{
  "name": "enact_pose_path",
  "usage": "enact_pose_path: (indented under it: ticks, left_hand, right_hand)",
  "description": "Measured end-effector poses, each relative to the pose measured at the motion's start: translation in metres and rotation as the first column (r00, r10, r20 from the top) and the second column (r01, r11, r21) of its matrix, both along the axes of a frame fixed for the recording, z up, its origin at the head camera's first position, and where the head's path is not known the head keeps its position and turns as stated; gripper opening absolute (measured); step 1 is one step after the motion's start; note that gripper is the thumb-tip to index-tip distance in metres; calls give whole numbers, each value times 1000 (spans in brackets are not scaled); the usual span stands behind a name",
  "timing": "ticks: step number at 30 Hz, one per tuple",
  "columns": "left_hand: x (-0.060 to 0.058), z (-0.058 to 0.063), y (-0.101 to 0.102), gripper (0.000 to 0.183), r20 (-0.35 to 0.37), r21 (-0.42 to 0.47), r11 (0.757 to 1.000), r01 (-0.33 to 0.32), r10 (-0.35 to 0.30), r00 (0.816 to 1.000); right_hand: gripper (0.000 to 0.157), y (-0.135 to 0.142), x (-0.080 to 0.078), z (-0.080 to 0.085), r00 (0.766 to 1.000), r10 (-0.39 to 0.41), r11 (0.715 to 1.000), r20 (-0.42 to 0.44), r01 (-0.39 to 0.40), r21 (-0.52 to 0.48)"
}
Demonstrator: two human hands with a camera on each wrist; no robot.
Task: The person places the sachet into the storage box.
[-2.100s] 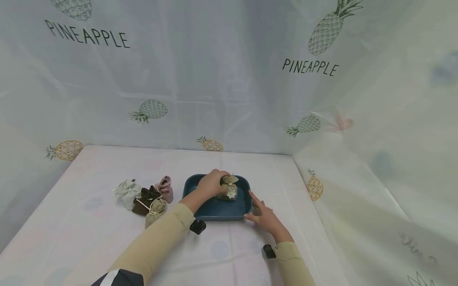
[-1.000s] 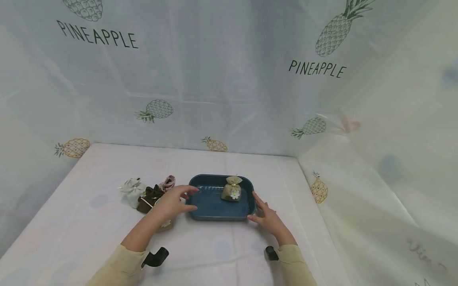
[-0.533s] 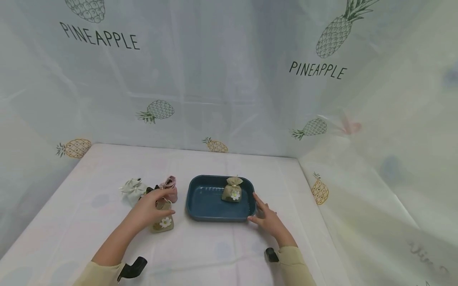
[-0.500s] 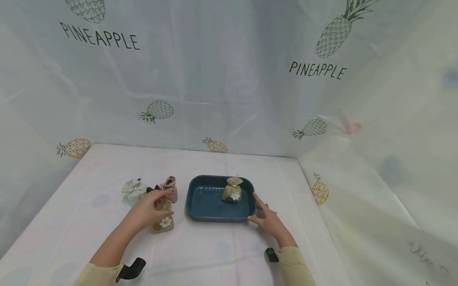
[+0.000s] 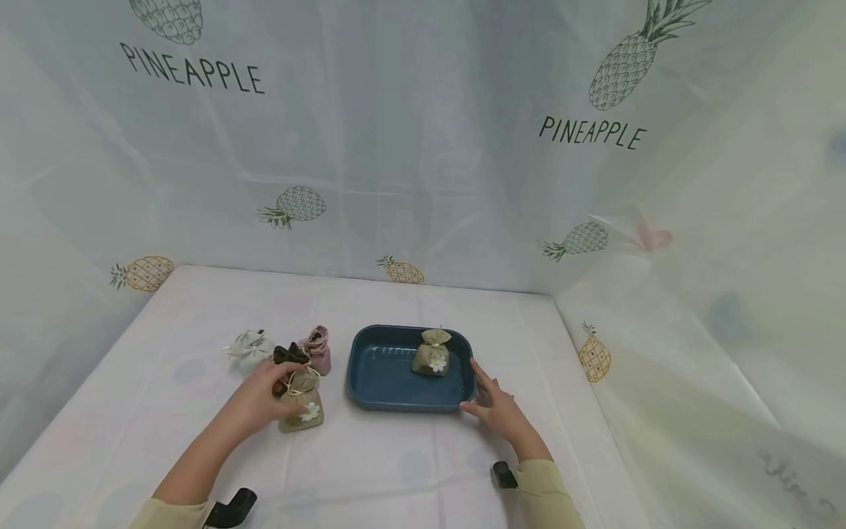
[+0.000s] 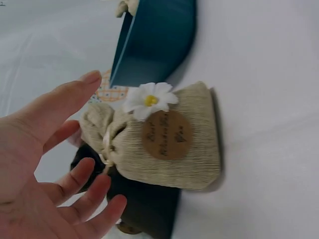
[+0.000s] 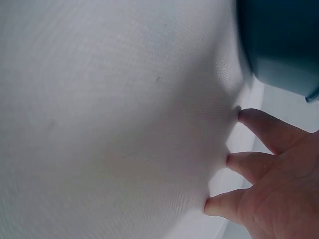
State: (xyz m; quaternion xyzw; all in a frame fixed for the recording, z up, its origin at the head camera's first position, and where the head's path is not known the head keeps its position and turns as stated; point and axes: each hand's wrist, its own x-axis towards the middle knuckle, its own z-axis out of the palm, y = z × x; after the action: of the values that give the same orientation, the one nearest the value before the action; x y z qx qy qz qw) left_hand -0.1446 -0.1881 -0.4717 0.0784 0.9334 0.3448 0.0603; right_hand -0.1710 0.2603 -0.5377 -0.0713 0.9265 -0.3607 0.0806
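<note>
My left hand (image 5: 254, 400) is beside a small beige drawstring pouch (image 5: 311, 389) with a white flower, its thumb and fingers parted near the pouch's tied neck. In the left wrist view the beige pouch (image 6: 199, 134) shows a round brown label, and the hand (image 6: 50, 164) has not closed on it. A dark brown pouch (image 5: 288, 353) lies just behind, partly covered. My right hand (image 5: 504, 417) touches the right side of a blue rectangular tray (image 5: 377, 402) with spread fingers. Inside the tray, toward the right, sits another beige flowered pouch (image 5: 431, 358).
A pink pouch (image 5: 319, 351) and a white pouch (image 5: 250, 349) stand behind the left hand. A pale cloth (image 5: 383, 470) covers the table. A pineapple-print curtain (image 5: 396, 147) hangs along the back and sides.
My left hand let go of the beige pouch in the tray, then moved left to the other pouches, lowering beside the nearer beige one. The right hand stays at the tray.
</note>
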Motion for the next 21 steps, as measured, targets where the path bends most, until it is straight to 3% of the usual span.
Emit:
enact_pose_path:
  ticks: [10,21]
  left_hand:
    - [0,-23,5,72,33,0,1000,-24,24,999]
    - [4,-30,13,62,-12,-19,998,-61,61,998]
  right_hand:
    - [90,0,-1,-1,1000,-7,1000,15,7,-4]
    - [89,-2,-1,-1,1000,-12,1000,18,12,0]
